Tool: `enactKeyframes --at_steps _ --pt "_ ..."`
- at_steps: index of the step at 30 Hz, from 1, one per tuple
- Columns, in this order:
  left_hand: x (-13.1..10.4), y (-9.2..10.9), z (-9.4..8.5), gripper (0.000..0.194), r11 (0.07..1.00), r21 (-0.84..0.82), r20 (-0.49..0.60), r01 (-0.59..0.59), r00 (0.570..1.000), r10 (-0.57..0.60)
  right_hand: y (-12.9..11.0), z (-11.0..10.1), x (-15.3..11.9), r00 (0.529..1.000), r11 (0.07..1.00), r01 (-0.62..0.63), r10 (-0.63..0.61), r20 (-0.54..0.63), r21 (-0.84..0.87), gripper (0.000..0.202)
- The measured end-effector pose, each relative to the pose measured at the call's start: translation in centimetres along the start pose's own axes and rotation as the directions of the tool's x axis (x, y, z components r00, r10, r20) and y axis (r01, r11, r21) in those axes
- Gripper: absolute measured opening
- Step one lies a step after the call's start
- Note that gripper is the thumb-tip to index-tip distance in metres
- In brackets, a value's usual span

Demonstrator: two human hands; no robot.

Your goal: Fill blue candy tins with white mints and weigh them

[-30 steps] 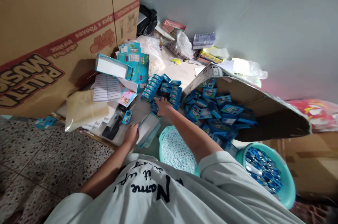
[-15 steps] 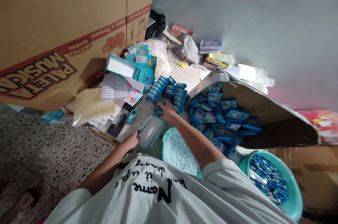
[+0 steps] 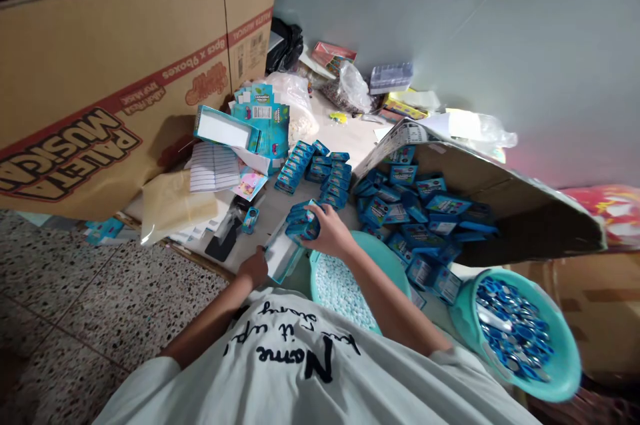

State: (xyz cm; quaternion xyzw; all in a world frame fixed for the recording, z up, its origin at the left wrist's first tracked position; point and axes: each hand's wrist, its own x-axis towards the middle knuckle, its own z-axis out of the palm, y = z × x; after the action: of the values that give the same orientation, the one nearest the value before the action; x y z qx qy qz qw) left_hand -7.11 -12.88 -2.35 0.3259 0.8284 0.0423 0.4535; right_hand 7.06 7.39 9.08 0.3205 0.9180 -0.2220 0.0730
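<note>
My left hand (image 3: 254,267) is closed on the near left edge of an open display box (image 3: 281,255) with a pale inside and teal edges. Over the far end of that box, my right hand (image 3: 330,230) grips a small stack of blue candy packs (image 3: 301,221). Its fingers wrap round the right side of the stack; whether the packs touch the box bottom I cannot tell. Beyond it stand rows of blue packs (image 3: 296,166) on the table. A single blue tin (image 3: 251,219) lies left of the display box.
A teal basin of white candies (image 3: 345,288) stands below my right forearm. On the right, a tilted carton (image 3: 530,231) holds many blue packs, with a bucket of blue tins (image 3: 520,331) nearer. A large cardboard box (image 3: 125,65) rises at left, beside flat teal cartons (image 3: 274,125).
My right hand has lifted a stack of blue packs from the table and brought it back over the display box. My left hand still holds the box.
</note>
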Motion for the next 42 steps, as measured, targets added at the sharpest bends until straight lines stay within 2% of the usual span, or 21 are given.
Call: enactKeyframes --at_steps 2,4,8,14,18,26,32,35,37,39,40,42 --pt "-0.3 0.3 0.5 0.041 1.0 0.003 -0.003 -0.008 1.0 0.008 -1.1 1.2 -0.5 0.996 1.0 -0.006 0.007 0.089 -0.019 0.096" --pt "-0.7 0.6 0.9 0.042 1.0 0.01 -0.006 -0.016 1.0 0.016 -1.9 2.5 -0.4 0.991 0.998 -0.022 0.03 0.131 -0.063 0.095" --pt "-1.0 0.9 1.4 0.041 0.999 0.02 -0.005 -0.032 0.999 0.032 -2.3 4.1 0.4 0.99 0.988 -0.051 0.069 0.123 -0.143 0.093" --pt "-0.1 0.5 1.5 0.042 0.999 -0.019 0.007 -0.047 0.999 0.047 -2.2 4.9 0.5 0.993 0.982 -0.023 0.044 0.109 -0.188 0.106" --pt "-0.1 -0.3 2.5 0.041 0.992 -0.099 0.012 -0.074 0.997 0.075 -2.3 6.0 0.3 0.992 0.978 -0.072 0.09 0.087 -0.197 0.112" --pt "-2.5 -3.6 5.4 0.039 0.947 -0.291 0.068 -0.139 0.984 0.166 -1.2 6.8 0.0 0.992 0.981 -0.06 0.08 0.103 -0.187 0.118" --pt "-2.4 -4.1 5.1 0.037 0.941 -0.297 0.078 -0.164 0.978 0.195 -1.4 7.8 0.7 0.993 0.988 -0.079 0.089 0.072 -0.131 0.113" --pt "-2.3 -3.9 4.2 0.039 0.954 -0.246 0.02 -0.169 0.984 0.179 -1.3 8.0 0.8 0.994 0.99 -0.079 0.086 0.061 -0.113 0.114" --pt "-2.1 -3.5 3.2 0.047 0.959 -0.212 -0.071 -0.187 0.982 0.176 -0.9 8.2 0.4 0.997 0.998 -0.054 0.056 0.055 -0.034 0.115" --pt "-1.5 -2.8 1.9 0.058 0.948 -0.192 -0.162 -0.253 0.961 0.223 -0.5 8.6 -0.2 0.998 0.973 -0.062 0.066 -0.01 0.224 0.113" --pt "-1.0 -2.3 1.1 0.064 0.934 -0.186 -0.194 -0.305 0.943 0.27 -0.2 8.9 -0.5 0.989 0.905 -0.092 0.132 -0.069 0.416 0.11" --pt "0.4 -1.1 -0.4 0.076 0.89 -0.178 -0.228 -0.419 0.898 0.377 0.1 9.8 -0.9 0.925 0.659 -0.15 0.356 -0.131 0.737 0.103"
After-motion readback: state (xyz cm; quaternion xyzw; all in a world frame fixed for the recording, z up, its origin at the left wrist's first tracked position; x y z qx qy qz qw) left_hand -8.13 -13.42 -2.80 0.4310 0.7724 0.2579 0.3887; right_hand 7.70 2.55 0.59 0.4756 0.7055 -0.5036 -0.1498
